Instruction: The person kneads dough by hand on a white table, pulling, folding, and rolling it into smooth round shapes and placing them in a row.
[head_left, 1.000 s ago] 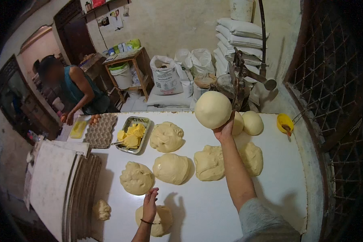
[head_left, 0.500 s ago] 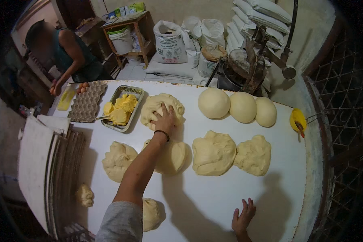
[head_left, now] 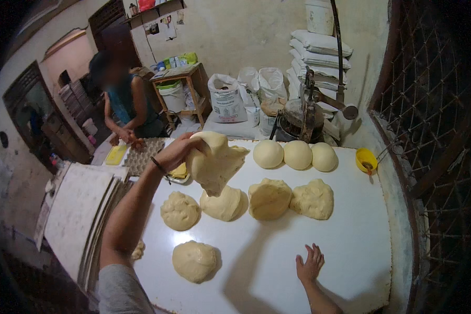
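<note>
My left hand (head_left: pixel 177 153) grips a large lump of dough (head_left: pixel 214 166) and holds it up above the table; its lower end hangs down. My right hand (head_left: pixel 310 262), fingers spread and holding nothing, is at the right front of the white table (head_left: pixel 356 251). Below the raised lump is a rounded dough piece (head_left: pixel 224 204), with a rough dough piece (head_left: pixel 180 210) to its left. A folded dough piece (head_left: pixel 270 199) and a flatter dough piece (head_left: pixel 313 199) touch each other on the right. Nearer to me sits another dough lump (head_left: pixel 194 261).
Three smooth dough balls (head_left: pixel 297 155) line the far edge, near a yellow bowl (head_left: pixel 367 160). At left stand stacked boards (head_left: pixel 81 220), an egg tray (head_left: pixel 145 156) and a partly hidden tray of yellow fat (head_left: pixel 179 171). A co-worker (head_left: pixel 128 104) stands beyond the far left corner.
My left hand has gone from pressing on the far dough lump to holding it in the air. My right hand still has its fingers spread. The view has tilted upward.
</note>
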The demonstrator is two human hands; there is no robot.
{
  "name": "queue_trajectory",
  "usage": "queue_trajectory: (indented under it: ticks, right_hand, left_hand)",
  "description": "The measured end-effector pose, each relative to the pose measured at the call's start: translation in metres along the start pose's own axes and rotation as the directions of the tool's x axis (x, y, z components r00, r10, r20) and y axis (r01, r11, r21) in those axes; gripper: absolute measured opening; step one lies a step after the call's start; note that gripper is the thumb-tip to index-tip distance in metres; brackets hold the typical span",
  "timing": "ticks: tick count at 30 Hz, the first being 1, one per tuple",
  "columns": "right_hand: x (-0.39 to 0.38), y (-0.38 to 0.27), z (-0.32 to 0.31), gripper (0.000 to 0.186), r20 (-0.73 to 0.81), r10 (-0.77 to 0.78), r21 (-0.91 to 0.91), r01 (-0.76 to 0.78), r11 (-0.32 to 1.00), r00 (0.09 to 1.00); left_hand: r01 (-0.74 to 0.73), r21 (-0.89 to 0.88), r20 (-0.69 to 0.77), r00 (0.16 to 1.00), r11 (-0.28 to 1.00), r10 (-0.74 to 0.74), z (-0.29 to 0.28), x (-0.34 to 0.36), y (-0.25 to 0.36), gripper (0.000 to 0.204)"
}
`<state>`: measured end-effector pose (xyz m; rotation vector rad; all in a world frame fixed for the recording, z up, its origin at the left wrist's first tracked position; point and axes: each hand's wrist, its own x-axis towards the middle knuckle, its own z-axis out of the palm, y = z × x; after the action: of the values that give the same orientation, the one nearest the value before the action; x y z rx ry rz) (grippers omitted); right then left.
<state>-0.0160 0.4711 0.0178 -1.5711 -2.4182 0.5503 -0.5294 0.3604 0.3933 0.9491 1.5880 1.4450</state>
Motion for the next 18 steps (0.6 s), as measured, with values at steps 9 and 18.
queue_trajectory:
  ticks: [9, 18]
  right_hand:
    - [-0.074, -0.171, -0.259, 0.101, -0.048, -0.732, 0.945, 0.268, 0.188, 0.68]
    - [-0.1, -0.172, -0.446, 0.063, -0.713, -0.699, 0.136, 0.989, -0.061, 0.055]
  left_hand:
    - [-0.167, 0.6, 0.272, 0.962, 0.782, -0.003, 0.247, -0.217, 0.085, 0.091]
    - [-0.583, 0.61, 0.208, 0.772, 0.537, 0.601, 0.288, -0.282, 0.097, 0.073]
